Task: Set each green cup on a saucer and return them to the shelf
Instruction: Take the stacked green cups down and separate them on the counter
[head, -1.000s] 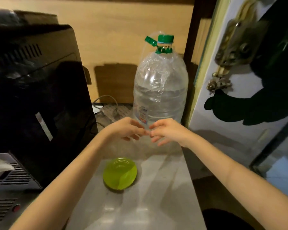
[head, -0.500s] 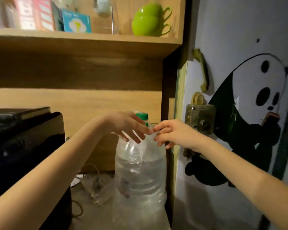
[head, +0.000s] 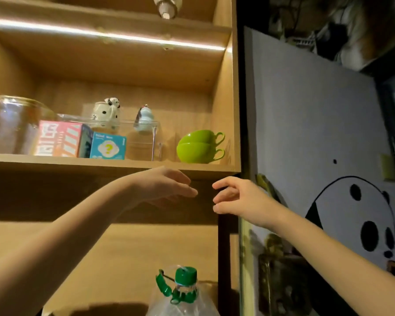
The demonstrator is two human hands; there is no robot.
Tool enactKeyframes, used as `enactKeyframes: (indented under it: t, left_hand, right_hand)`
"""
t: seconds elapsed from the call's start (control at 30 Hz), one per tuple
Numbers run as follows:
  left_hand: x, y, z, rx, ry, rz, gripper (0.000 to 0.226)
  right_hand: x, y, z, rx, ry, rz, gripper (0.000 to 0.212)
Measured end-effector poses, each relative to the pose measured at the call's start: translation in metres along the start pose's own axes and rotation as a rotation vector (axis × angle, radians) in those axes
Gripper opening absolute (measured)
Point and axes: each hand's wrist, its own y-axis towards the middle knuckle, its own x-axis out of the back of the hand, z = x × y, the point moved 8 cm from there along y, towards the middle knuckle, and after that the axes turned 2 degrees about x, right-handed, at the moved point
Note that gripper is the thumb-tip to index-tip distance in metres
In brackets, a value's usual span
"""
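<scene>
Two green cups (head: 200, 145) sit nested one in the other at the right end of the wooden shelf (head: 110, 164), handles pointing right. My left hand (head: 167, 187) hangs just below the shelf's front edge, fingers stretched out and empty. My right hand (head: 237, 198) is beside it to the right, fingers apart and curled, holding nothing. Both hands are below the cups and do not touch them. No saucer is in view.
On the shelf stand a glass jar (head: 12, 125), a pink box (head: 59, 139), a blue box (head: 107, 147), a clear case (head: 144, 142) and two small figurines (head: 106, 112). A large water bottle with a green cap (head: 184, 290) stands below. A panda-decorated door (head: 328, 179) is to the right.
The view has swung up from the counter with its green saucers to the shelf. Both hands have risen from in front of the bottle to just under the shelf edge.
</scene>
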Motion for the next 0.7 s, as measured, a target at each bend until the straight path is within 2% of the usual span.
enactKeyframes:
  t: [0.1,0.23,0.4,0.53,0.6,0.7]
  left_hand:
    - [0.02,0.016,-0.018,-0.142,0.075,-0.142,0.057]
    - [0.038,0.042,-0.026,-0.284,0.031,-0.272,0.068]
    - [0.053,0.077,-0.022,-0.356,0.11,-0.506,0.092]
    - [0.053,0.112,-0.007,-0.29,0.122,-0.495,0.13]
    - [0.06,0.129,0.0,-0.243,0.093,-0.501,0.138]
    - [0.065,0.153,0.007,-0.153,-0.047,-0.417,0.141]
  right_hand:
    - [0.026,0.024,0.006,0.049,0.041,-0.109,0.052]
    - [0.052,0.056,0.005,0.127,0.15,-0.255,0.06]
    - [0.059,0.094,-0.015,0.181,0.145,-0.304,0.071]
    - [0.048,0.112,-0.032,0.194,0.218,-0.306,0.083]
    - [0.043,0.118,-0.037,0.184,0.25,-0.303,0.082]
    - [0.044,0.126,-0.036,0.141,0.202,-0.281,0.067]
